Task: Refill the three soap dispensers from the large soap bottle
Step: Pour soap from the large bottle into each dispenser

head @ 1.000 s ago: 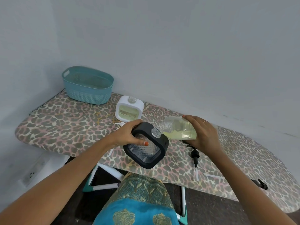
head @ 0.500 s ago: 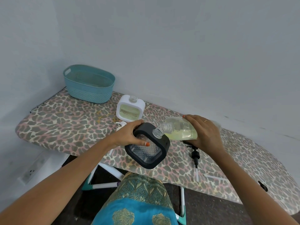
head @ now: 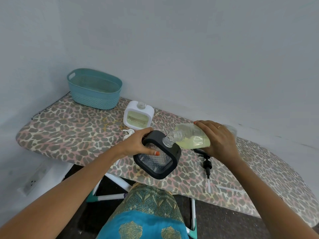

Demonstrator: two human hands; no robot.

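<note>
A home laundry corner: leopard-print ironing board [head: 69, 133], teal basket [head: 94, 97], wall socket [head: 32, 182]

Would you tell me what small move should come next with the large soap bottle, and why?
Probably raise the base of the large soap bottle a little with the right hand. Its mouth is at the neck of the black dispenser, which the left hand holds tilted, yet the soap lies short of the bottle's neck and the dispenser looks empty.

A teal basket [head: 94, 89] is sitting on the ironing board's [head: 69, 131] far left end; an outlet [head: 32, 182] is showing below that board.
</note>
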